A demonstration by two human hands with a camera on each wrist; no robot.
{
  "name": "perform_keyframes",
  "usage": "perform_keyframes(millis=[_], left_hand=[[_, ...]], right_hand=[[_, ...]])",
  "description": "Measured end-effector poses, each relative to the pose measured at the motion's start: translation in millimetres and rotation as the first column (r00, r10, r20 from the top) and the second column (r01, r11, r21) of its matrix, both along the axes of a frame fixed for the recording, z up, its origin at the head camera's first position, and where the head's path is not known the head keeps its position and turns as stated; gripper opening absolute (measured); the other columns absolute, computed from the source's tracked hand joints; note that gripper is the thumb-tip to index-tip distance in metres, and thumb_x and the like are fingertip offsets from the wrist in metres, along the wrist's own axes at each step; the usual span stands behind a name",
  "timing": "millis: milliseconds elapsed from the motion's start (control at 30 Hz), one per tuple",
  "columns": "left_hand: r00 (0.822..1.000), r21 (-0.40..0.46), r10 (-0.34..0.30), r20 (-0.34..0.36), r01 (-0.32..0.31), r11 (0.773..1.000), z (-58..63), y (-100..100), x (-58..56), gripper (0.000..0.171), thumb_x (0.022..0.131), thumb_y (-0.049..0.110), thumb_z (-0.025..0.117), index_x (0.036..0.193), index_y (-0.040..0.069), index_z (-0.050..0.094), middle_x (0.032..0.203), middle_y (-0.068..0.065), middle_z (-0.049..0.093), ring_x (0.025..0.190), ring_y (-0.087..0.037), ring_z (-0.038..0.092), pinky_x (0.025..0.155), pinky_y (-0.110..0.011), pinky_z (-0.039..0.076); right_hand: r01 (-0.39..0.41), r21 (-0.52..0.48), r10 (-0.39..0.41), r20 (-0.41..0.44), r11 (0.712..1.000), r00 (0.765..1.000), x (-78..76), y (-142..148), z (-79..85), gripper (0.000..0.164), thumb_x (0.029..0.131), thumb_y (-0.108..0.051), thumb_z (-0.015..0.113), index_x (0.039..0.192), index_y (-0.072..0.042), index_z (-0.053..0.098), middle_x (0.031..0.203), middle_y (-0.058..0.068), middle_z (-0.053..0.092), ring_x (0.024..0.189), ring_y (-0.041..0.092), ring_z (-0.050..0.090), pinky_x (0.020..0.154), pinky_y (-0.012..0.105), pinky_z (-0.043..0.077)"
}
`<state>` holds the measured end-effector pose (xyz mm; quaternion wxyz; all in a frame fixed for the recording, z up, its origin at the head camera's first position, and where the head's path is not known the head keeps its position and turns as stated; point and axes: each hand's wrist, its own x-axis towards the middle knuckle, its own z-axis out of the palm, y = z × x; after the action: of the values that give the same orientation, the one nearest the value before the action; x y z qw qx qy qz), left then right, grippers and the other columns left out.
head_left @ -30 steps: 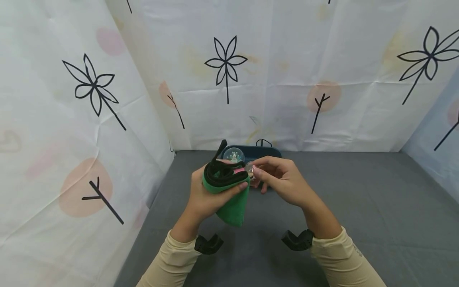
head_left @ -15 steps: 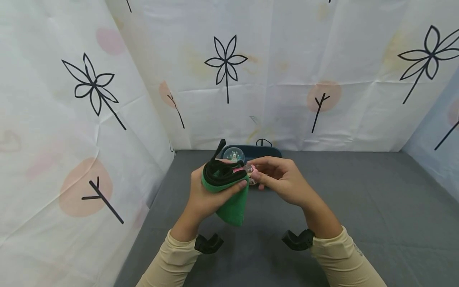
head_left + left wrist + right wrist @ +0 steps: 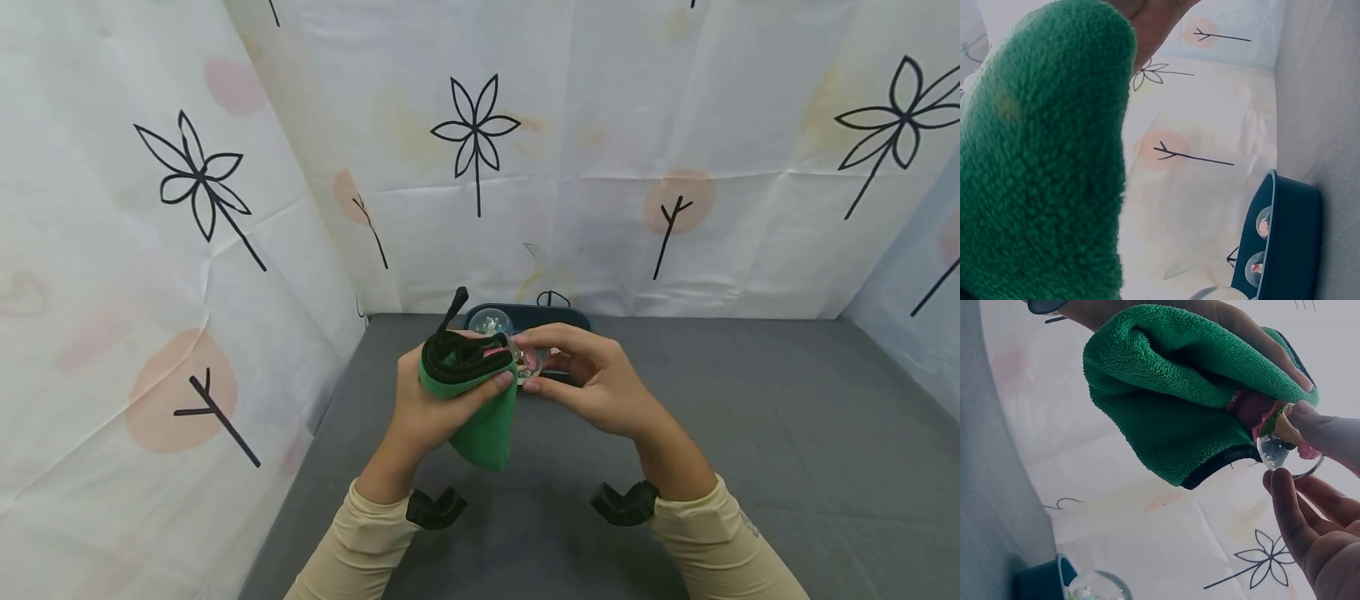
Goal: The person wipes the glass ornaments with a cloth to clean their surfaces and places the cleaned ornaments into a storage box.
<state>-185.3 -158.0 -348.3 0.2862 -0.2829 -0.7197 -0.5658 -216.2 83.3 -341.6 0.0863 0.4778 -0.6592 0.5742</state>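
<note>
My left hand (image 3: pixel 420 412) grips a folded green microfiber cloth (image 3: pixel 480 437) with black edging, its thumb lying along the front. Out of the cloth's right side pokes a small snow globe (image 3: pixel 529 367). In the right wrist view the globe's pink base (image 3: pixel 1252 411) sits inside the cloth, and a cone-shaped figure shows in the clear ball. My right hand (image 3: pixel 592 383) holds that ball between thumb and fingertips. The cloth (image 3: pixel 1047 156) fills much of the left wrist view and hides the left fingers.
A dark blue tray (image 3: pixel 551 317) stands at the back of the grey table (image 3: pixel 750 433), against the patterned curtain. Another snow globe (image 3: pixel 491 322) shows at its left end. The left wrist view shows small globes (image 3: pixel 1255 269) inside the tray.
The right thumb and fingers have spread and shifted around the clear ball, and more of the globe shows now. The left hand and cloth have moved only slightly left.
</note>
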Motion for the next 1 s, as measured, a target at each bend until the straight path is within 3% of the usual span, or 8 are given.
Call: perform_keyframes(millis=[300,500,600,733,833,1000], left_hand=[[1.000,0.005,-0.013,0.007,0.013,1.000,1.4,0.7,0.5,0.047,0.074,-0.001,0.095,0.117,0.004,0.075,0.109,-0.013,0.080,0.101,-0.018,0.078,0.089,-0.033,0.064],[1.000,0.003,-0.018,0.009,0.018,1.000,2.0,1.4,0.7,0.047,0.075,-0.001,0.095,0.116,0.005,0.075,0.110,-0.013,0.080,0.101,-0.018,0.078,0.089,-0.034,0.064],[1.000,0.005,-0.017,0.005,0.017,1.000,1.2,1.7,0.7,0.047,0.075,-0.001,0.095,0.116,0.005,0.075,0.109,-0.014,0.080,0.101,-0.018,0.078,0.089,-0.034,0.065],[1.000,-0.004,-0.010,0.003,0.010,1.000,-0.1,2.2,1.3,0.047,0.074,0.000,0.095,0.117,0.005,0.075,0.109,-0.013,0.080,0.100,-0.018,0.078,0.088,-0.034,0.065],[1.000,-0.006,-0.014,0.005,0.014,1.000,-0.2,2.9,1.8,0.047,0.075,0.000,0.095,0.117,0.006,0.075,0.110,-0.012,0.080,0.101,-0.018,0.078,0.088,-0.034,0.065],[1.000,-0.010,-0.020,0.000,0.020,1.000,-1.0,3.7,0.9,0.047,0.075,0.001,0.095,0.117,0.005,0.075,0.110,-0.012,0.079,0.101,-0.018,0.077,0.088,-0.034,0.065]], right_hand=[[0.024,-0.010,-0.025,-0.006,1.000,1.000,0.9,0.8,0.0,0.052,0.086,0.015,0.078,0.135,0.003,0.065,0.136,0.008,0.066,0.120,0.015,0.066,0.094,0.030,0.061],[0.106,0.043,-0.108,0.053,0.993,0.993,1.6,3.0,2.2,0.038,0.099,0.002,0.071,0.137,0.000,0.065,0.135,0.016,0.068,0.120,0.012,0.068,0.095,0.030,0.061],[0.094,0.121,-0.108,0.111,0.988,0.988,0.4,4.3,3.3,0.032,0.108,-0.009,0.062,0.138,-0.002,0.065,0.132,0.017,0.068,0.105,0.012,0.071,0.088,0.029,0.062],[0.057,0.175,-0.087,0.171,0.983,0.981,-2.0,4.1,3.5,0.029,0.112,-0.015,0.055,0.135,-0.001,0.066,0.115,0.015,0.069,0.078,0.021,0.067,0.072,0.034,0.061],[0.073,0.168,-0.104,0.189,0.983,0.976,-1.9,4.0,2.9,0.024,0.110,-0.015,0.059,0.127,-0.001,0.068,0.105,0.013,0.070,0.072,0.024,0.066,0.068,0.035,0.061],[0.104,0.160,-0.137,0.213,0.982,0.967,-1.0,5.0,2.9,0.020,0.107,-0.012,0.065,0.120,0.000,0.071,0.099,0.011,0.073,0.075,0.021,0.070,0.068,0.036,0.062]])
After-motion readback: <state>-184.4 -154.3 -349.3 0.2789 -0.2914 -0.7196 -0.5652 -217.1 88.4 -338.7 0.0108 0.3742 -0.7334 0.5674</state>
